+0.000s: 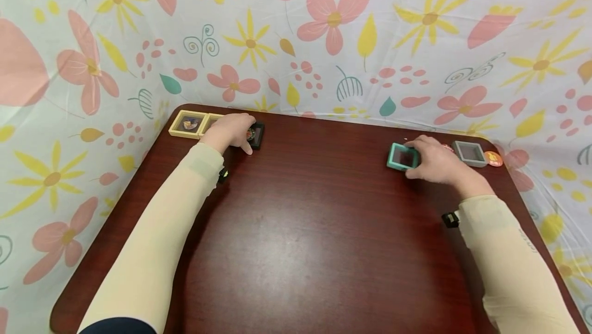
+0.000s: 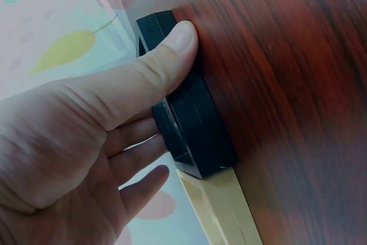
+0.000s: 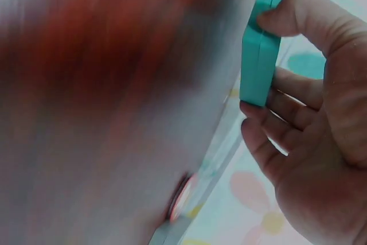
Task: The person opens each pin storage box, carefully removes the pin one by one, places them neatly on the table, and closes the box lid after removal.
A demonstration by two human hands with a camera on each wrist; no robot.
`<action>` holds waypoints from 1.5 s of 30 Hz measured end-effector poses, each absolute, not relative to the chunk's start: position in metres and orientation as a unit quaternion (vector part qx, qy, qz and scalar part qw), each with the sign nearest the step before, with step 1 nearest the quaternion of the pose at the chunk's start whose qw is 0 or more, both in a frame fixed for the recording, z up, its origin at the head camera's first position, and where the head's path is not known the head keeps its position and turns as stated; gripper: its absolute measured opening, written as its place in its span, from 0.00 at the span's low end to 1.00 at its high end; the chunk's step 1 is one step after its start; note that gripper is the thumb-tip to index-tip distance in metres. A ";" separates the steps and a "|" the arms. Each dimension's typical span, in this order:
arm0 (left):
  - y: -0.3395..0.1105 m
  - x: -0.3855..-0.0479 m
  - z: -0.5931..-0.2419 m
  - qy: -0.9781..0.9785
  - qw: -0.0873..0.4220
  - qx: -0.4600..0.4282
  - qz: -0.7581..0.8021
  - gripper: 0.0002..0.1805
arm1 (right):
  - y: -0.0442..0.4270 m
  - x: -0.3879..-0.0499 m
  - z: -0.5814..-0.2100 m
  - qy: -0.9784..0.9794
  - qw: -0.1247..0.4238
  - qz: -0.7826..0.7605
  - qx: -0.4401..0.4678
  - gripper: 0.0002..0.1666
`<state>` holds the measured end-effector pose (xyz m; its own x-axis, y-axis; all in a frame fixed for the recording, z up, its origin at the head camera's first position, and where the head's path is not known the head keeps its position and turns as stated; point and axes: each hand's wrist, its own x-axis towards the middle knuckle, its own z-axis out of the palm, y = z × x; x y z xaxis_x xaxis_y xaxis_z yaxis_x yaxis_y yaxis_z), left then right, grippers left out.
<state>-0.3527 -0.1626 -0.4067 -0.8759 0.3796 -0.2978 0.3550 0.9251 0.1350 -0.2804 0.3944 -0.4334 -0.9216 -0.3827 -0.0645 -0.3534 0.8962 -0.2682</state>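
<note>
Separately, left hand (image 1: pixel 231 129) pinching black frame (image 2: pixel 207 130), right hand (image 1: pixel 435 160) (half-curled) teal frame (image 3: pixel 256 70).

The head camera looks forward and down over the table (image 1: pixel 296 252). Wrist cameras closely face the left hand (image 2: pixel 74 136) and right hand (image 3: pixel 347 107); head and left-wrist views share the black case (image 2: pixel 202 119).

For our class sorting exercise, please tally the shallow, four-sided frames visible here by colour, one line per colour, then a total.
Pale yellow rectangular plastic-looking frames: 2 (one partly hidden)
Black rectangular plastic-looking frame: 1
Teal rectangular plastic-looking frame: 1
Grey rectangular plastic-looking frame: 1
Total: 5
</note>
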 end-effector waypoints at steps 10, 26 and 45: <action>-0.161 -0.350 -0.403 0.968 0.166 0.181 0.046 0.52 | 0.433 -0.312 -0.433 0.983 0.072 -0.091 -0.141 0.47; -0.162 -0.351 -0.404 0.968 0.163 0.184 0.042 0.51 | 0.444 -0.331 -0.434 0.985 0.103 -0.071 -0.116 0.48; -0.147 -0.344 -0.408 0.966 0.134 0.218 0.040 0.44 | 0.441 -0.332 -0.427 0.984 0.120 -0.034 -0.130 0.47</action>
